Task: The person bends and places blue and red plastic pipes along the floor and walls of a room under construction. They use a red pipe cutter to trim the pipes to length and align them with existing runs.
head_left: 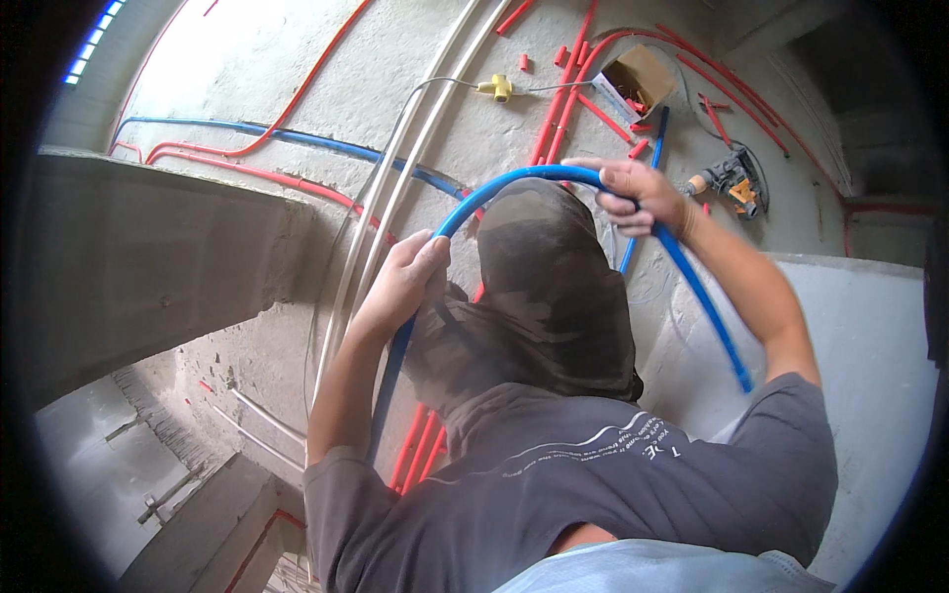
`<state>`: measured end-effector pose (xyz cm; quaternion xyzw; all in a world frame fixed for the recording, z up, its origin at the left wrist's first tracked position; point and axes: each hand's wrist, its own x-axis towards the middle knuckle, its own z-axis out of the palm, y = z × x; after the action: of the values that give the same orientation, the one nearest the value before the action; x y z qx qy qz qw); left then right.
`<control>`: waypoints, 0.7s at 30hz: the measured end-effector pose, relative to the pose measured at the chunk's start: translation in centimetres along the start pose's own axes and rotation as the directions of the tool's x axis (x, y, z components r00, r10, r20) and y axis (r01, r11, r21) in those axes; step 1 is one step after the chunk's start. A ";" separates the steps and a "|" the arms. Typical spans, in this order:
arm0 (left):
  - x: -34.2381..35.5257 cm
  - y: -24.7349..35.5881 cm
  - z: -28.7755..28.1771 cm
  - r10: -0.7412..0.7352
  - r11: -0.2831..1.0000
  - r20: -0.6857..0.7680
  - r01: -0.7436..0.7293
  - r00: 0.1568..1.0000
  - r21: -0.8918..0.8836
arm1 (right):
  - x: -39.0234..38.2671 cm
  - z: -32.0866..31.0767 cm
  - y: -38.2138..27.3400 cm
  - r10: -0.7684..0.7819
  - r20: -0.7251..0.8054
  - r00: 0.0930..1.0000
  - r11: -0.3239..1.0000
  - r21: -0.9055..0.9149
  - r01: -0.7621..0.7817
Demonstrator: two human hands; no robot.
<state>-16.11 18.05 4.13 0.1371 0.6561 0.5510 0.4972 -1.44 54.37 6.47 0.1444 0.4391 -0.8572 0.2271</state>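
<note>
Blue pipe [539,172] arched along far side of my knee [542,227], above floor [473,136]; contact unclear. My left hand [413,269] and right hand [641,196] both closed round it. Best bend evenly, grips wide, avoiding kink. Free end near right sleeve [791,420] could catch. White pipes [395,193] beside left forearm; box [645,67], power tool [739,182] toward floor's right edge.

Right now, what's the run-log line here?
left hand: grips blue pipe | right hand: grips same pipe | pipe: bent, arched | nearby: power tool, open box
</note>
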 end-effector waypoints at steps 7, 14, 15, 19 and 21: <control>0.1 -3.2 4.7 0.060 0.949 -0.248 -0.132 0.967 -0.287 | 0.3 3.7 4.7 -0.201 -0.266 0.943 0.965 0.113 0.237; 1.9 1.2 2.7 0.038 0.944 -0.195 -0.099 0.980 -0.314 | -1.1 -0.1 4.0 -0.189 -0.202 0.961 0.975 0.078 0.208; 3.1 1.5 2.5 0.042 0.956 -0.177 -0.091 0.983 -0.279 | -1.3 -0.2 4.4 -0.189 -0.247 0.950 0.973 0.085 0.215; 5.1 3.4 2.6 0.008 0.997 -0.149 -0.019 0.989 -0.072 | -3.8 0.6 7.5 -0.206 -0.364 0.908 0.935 0.202 0.293; 6.0 2.9 2.3 0.026 0.995 -0.102 -0.036 0.994 -0.095 | -4.0 1.6 9.2 -0.252 -0.402 0.880 0.903 0.229 0.363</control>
<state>-18.16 24.76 3.85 0.0950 0.6505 0.5960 0.4611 6.66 49.45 2.87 0.2604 0.3567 -0.8969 -0.0231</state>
